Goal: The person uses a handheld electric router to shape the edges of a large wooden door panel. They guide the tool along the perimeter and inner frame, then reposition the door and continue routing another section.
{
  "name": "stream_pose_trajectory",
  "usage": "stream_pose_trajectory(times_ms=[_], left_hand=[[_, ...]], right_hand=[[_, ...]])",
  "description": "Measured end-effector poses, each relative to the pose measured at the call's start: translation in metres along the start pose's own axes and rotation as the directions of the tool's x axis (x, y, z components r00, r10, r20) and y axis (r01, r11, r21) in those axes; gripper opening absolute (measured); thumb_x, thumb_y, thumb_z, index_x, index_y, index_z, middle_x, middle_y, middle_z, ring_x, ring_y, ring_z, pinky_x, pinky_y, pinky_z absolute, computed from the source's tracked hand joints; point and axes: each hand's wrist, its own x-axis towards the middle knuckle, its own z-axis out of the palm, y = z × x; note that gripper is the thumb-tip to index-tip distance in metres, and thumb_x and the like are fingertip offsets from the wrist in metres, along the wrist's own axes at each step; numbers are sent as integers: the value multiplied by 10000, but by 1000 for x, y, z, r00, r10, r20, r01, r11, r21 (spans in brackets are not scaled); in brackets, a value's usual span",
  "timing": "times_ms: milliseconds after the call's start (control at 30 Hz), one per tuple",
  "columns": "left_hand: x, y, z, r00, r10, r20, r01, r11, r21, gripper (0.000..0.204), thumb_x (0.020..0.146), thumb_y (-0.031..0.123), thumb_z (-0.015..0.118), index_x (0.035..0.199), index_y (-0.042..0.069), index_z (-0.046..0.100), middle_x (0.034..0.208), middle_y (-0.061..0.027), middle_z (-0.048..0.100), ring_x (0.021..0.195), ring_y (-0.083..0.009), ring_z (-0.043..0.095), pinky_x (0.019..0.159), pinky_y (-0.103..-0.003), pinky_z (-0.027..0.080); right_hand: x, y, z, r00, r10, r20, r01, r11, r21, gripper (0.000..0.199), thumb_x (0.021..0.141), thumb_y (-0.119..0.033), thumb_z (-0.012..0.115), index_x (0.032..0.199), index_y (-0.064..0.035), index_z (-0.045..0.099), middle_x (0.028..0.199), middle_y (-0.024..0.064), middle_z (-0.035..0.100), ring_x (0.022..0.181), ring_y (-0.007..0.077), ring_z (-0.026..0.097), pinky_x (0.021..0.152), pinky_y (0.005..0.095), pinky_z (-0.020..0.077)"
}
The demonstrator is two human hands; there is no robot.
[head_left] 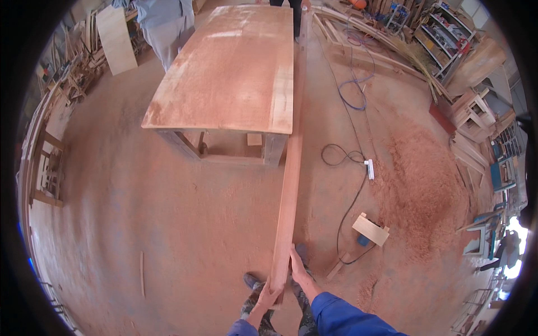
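Note:
A long reddish wooden beam (287, 196) runs away from me, along the right side of a large wood-topped table (224, 78). Its near end is between my hands. My left hand (268, 297) is closed round the left edge at that end. A little farther up, my right hand (298, 267) grips the beam's right side; some of its fingers are hidden by the wood. The far end reaches a person's hand (305, 5) at the top of the view.
Another person (167, 28) stands left of the table. Dark cables and a white power strip (369, 169) lie on the floor to the right, near a small pale wood block (371, 229) and a heap of sawdust (428, 196). A thin stick (142, 273) lies at left.

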Motion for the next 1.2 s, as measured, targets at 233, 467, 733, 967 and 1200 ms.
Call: stream_pose_trajectory(times_ms=[233, 467, 733, 967, 1200], left_hand=[[-6, -9, -15, 998, 67, -11, -67, 997, -27, 893, 842, 478, 765, 1496, 1, 389, 1269, -200, 583, 1176, -282, 581, 992, -391, 473], [-5, -6, 14, 992, 109, -56, -101, 985, 140, 943, 854, 515, 737, 1488, -76, 367, 1341, -291, 514, 1267, -400, 532, 1048, -424, 446], [-6, -13, 49, 970, 218, -106, -190, 955, 227, 848, 906, 448, 702, 1486, -70, 365, 1349, -306, 510, 1253, -422, 543, 1037, -436, 460], [-15, 5, 53, 980, 160, -115, -117, 944, 310, 671, 933, 347, 665, 1449, -16, 437, 1280, -301, 546, 1171, -444, 566, 985, -464, 482], [-15, -33, 41, 944, 321, 74, -298, 738, 605, 672, 969, 396, 624, 1446, -30, 417, 1255, -349, 547, 1166, -472, 563, 956, -460, 497]], right_hand=[[52, -49, 34, 995, 96, -36, -97, 994, -45, 909, 973, -664, 498, 1527, 41, 349, 1576, 170, 377, 1443, 268, 358, 1182, 378, 283], [83, -41, 1, 990, -135, -43, 128, 983, -128, 1029, 909, -746, 506, 1573, -2, 254, 1635, 170, 248, 1511, 272, 233, 1223, 425, 200], [81, -45, -39, 999, -37, -20, 32, 982, -187, 1202, 825, -866, 470, 1616, -35, 114, 1686, 172, 75, 1551, 303, 79, 1235, 527, 130], [42, -81, -16, 992, -104, -76, 71, 935, -346, 970, 954, -709, 469, 1567, 17, 274, 1611, 218, 304, 1495, 297, 288, 1209, 373, 247], [-26, -33, -30, 998, -55, -2, 53, 961, -272, 663, 1039, -467, 510, 1481, 9, 376, 1450, 183, 484, 1388, 250, 422, 1132, 358, 338]])
